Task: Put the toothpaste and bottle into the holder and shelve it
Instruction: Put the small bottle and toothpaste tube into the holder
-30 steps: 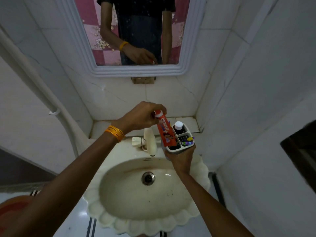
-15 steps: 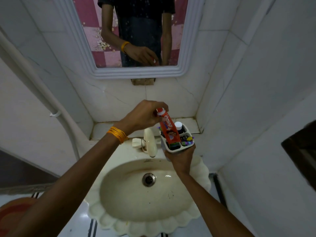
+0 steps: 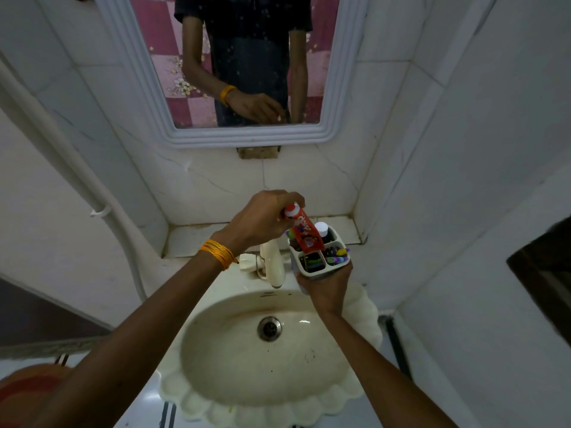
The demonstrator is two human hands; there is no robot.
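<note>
My right hand [image 3: 324, 288] grips a white holder [image 3: 312, 273] with several compartments from below, above the basin's right rim. A red toothpaste tube [image 3: 306, 233] stands tilted with its lower end inside the holder's left back compartment. My left hand [image 3: 259, 220] pinches the tube at its white cap end. A dark bottle with a white cap [image 3: 322, 227] stands in the back compartment. Colourful toothbrush heads [image 3: 338, 254] show in the front right compartment.
A cream scalloped basin [image 3: 268, 403] with a drain [image 3: 269, 328] lies below the hands, and a cream tap [image 3: 273, 261] stands just left of the holder. A tiled ledge [image 3: 191, 239] runs behind the basin under a framed mirror [image 3: 247, 137]. A white pipe [image 3: 77, 183] runs down the left wall.
The toothpaste tube has moved right and down over the holder, and its lower end now sits deeper in the compartment. The right hand has kept the holder nearly still.
</note>
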